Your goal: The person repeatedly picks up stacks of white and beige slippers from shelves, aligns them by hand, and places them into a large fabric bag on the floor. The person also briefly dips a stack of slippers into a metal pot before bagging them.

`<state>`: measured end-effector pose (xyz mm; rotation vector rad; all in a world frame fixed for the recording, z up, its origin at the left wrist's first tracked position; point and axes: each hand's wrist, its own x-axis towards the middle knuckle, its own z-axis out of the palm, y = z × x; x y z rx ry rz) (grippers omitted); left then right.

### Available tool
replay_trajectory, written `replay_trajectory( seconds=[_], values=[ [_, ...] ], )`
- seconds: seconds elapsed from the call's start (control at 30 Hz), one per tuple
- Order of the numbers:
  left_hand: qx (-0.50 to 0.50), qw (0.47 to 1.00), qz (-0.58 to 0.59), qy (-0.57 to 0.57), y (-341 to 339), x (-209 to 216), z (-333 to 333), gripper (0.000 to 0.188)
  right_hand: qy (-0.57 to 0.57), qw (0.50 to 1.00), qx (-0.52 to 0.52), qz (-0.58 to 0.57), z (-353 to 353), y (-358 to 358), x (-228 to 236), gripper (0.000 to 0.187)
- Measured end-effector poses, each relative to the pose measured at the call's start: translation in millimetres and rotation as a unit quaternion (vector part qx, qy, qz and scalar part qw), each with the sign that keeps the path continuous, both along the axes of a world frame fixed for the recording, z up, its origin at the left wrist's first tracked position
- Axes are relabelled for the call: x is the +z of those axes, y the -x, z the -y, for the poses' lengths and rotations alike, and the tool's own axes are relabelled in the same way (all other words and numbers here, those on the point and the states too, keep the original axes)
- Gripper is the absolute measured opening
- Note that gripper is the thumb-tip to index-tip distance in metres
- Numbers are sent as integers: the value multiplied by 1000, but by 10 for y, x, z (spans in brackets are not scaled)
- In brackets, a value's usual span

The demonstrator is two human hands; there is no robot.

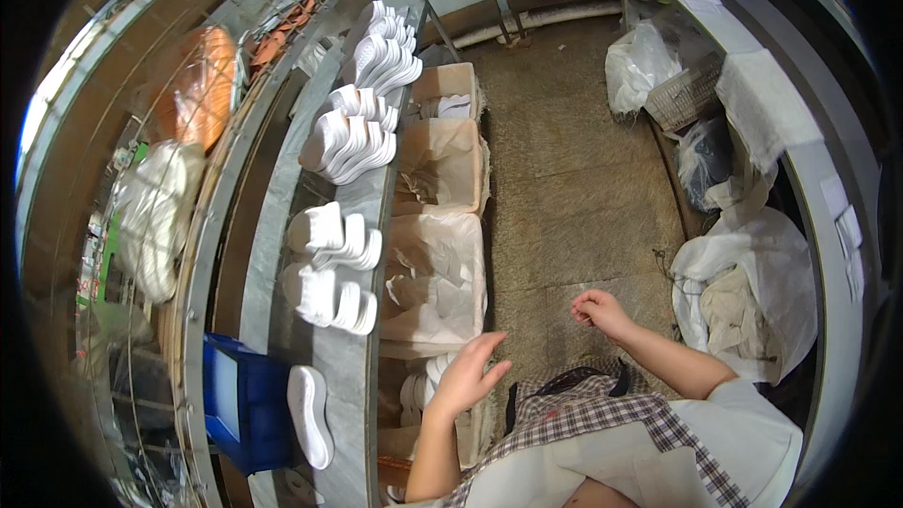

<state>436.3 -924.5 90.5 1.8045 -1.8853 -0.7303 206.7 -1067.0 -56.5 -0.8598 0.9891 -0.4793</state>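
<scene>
My left hand [464, 378] is open, its fingers and thumb apart and nothing in it. It hovers over the edge of a lined bin [478, 268] beside the shelf. My right hand [602, 312] is held over the floor in front of my checked apron [602, 423], fingers curled in, and nothing shows in them. To my left, a single white shoe sole [308, 416] lies on the grey shelf [343, 372]. Farther along stand rows of white soles [348, 146], set close together in groups.
A blue bin [249, 404] sits on the shelf's near left. Lined bins [437, 165] line the aisle, some holding white soles. On the right are a white sack [743, 292], a basket [685, 99] and a long bench [771, 103]. Wire mesh [141, 169] runs along the far left.
</scene>
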Motion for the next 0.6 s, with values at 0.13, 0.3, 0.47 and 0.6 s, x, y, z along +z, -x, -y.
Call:
replay_trajectory(
  seconds=[0.13, 0.3, 0.47, 0.6],
  values=[
    [9, 995, -86, -56, -152, -267, 1107, 47, -11, 1000, -11, -18, 721, -47, -26, 11],
    [3, 988, -152, -36, -665, -770, 2304, 49, 20, 999, -25, -8, 1891, -542, 64, 11],
    [108, 934, -325, -100, -1266, -1048, 3658, 50, 50, 999, 1, -11, 3292, -1320, 505, 13],
    [195, 872, -448, 29, -1651, -931, 4515, 52, 157, 985, 70, 25, 4212, -1887, 774, 16]
  ],
)
